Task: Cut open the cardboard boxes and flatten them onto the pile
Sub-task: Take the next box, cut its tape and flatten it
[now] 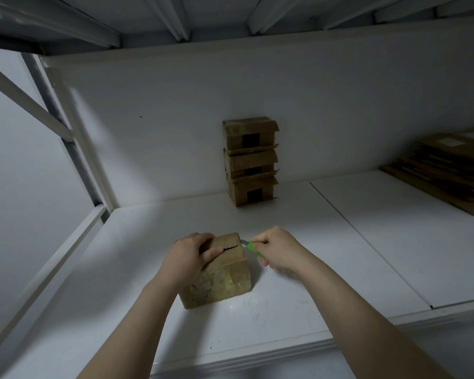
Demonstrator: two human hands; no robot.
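A small taped cardboard box (225, 280) stands on the white shelf (312, 255) in front of me. Its top seam shows a dark slit running toward the right edge. My left hand (188, 257) grips the box's top left, fingers curled over the far side and thumb on the lid. My right hand (278, 250) holds a green box cutter (253, 248), its blade tip at the right end of the slit. Three more boxes (251, 161) are stacked against the back wall. A pile of flattened cardboard (443, 170) lies at the far right.
A white metal rack frame with a diagonal brace (25, 102) rises on the left. The underside of an upper shelf (175, 20) hangs overhead. A seam between shelf panels (367, 242) runs diagonally on the right. The shelf's front edge (257, 354) lies close below my forearms.
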